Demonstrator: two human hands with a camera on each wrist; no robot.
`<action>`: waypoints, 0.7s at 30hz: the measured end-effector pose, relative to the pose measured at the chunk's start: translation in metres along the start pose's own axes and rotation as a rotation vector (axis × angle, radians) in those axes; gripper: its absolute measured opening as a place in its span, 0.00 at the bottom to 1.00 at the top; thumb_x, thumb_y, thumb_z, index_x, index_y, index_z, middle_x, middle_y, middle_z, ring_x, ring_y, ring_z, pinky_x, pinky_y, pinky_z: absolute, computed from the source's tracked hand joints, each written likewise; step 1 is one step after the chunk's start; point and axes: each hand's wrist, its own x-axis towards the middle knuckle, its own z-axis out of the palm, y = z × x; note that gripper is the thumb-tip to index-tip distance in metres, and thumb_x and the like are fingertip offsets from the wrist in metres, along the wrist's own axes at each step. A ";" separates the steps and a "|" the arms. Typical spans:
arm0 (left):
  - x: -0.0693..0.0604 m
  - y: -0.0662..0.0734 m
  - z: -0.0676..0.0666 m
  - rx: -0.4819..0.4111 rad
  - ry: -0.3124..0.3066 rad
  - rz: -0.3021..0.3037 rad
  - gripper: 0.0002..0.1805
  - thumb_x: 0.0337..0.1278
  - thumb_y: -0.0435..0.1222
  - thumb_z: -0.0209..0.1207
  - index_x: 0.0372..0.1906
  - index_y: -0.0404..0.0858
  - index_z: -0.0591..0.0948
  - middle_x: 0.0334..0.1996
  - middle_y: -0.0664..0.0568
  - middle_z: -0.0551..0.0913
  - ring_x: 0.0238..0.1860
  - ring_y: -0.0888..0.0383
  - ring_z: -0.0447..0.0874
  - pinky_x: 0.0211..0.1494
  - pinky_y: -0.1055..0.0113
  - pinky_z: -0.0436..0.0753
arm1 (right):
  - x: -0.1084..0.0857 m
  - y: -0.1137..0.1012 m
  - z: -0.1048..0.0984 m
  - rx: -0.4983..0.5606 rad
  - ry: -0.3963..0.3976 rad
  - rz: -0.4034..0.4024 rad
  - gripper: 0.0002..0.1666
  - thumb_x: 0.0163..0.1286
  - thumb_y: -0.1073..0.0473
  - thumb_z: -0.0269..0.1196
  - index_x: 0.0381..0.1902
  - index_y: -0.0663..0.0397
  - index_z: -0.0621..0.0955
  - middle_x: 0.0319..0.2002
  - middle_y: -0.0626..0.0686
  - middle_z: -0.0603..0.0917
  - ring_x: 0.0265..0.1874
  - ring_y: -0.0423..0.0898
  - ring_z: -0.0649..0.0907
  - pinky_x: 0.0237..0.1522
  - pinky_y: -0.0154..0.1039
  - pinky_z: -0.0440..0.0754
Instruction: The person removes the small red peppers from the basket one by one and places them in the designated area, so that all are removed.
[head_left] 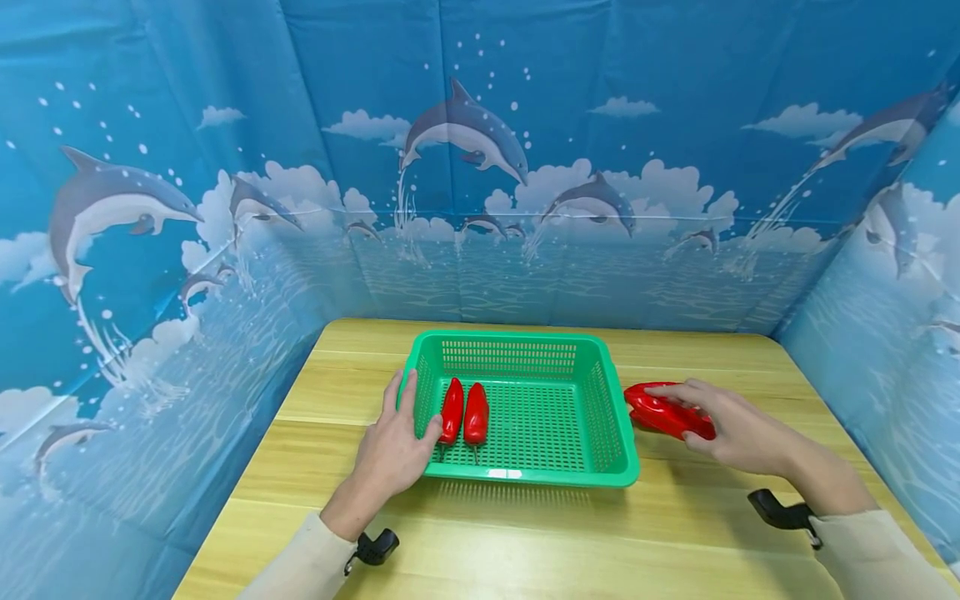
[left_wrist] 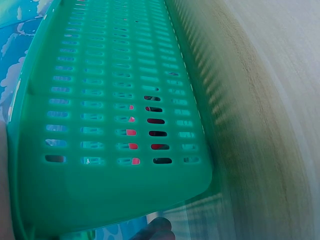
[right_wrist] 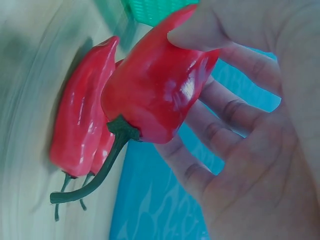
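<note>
A green plastic basket [head_left: 525,477] with slotted walls stands on the table. Two red peppers [head_left: 476,414] lie side by side at its left end. My left hand [head_left: 393,454] holds the basket's front left corner, thumb over the rim and fingers along the left side; the left wrist view shows mostly the slotted wall [left_wrist: 100,195]. To the basket's right, my right hand [head_left: 738,429] grips a red pepper [right_wrist: 155,85] between thumb and fingers, its curved green stem [right_wrist: 102,170] pointing away from the palm. Two more red peppers [right_wrist: 82,115] lie beside it, one partly hidden.
The wooden table [head_left: 480,546] has rounded far corners. Blue sheets with dolphins [head_left: 465,133] hang behind it and on both sides. A black wrist device [head_left: 378,547] sits at the left cuff, and another [head_left: 776,510] at the right.
</note>
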 end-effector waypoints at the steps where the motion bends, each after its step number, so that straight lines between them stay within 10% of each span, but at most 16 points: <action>1: 0.000 0.000 0.000 0.001 0.002 0.000 0.51 0.87 0.54 0.59 0.99 0.43 0.50 0.98 0.42 0.47 0.19 0.54 0.75 0.29 0.60 0.75 | 0.000 0.001 0.001 -0.003 -0.001 -0.001 0.43 0.70 0.70 0.78 0.81 0.46 0.82 0.65 0.54 0.90 0.56 0.49 0.88 0.48 0.42 0.90; 14: 0.006 -0.003 0.002 0.011 0.004 0.003 0.52 0.87 0.54 0.58 0.99 0.43 0.48 0.99 0.43 0.45 0.18 0.53 0.74 0.25 0.60 0.75 | -0.002 0.018 0.015 -0.040 -0.028 0.007 0.40 0.69 0.68 0.81 0.78 0.51 0.84 0.68 0.59 0.90 0.62 0.60 0.91 0.57 0.57 0.94; 21: 0.007 -0.004 0.005 0.007 0.017 0.008 0.51 0.87 0.54 0.59 0.99 0.43 0.49 0.98 0.43 0.47 0.19 0.54 0.74 0.25 0.60 0.74 | -0.005 0.030 0.025 -0.063 -0.017 -0.008 0.41 0.67 0.69 0.80 0.78 0.47 0.85 0.68 0.57 0.90 0.58 0.54 0.91 0.55 0.47 0.93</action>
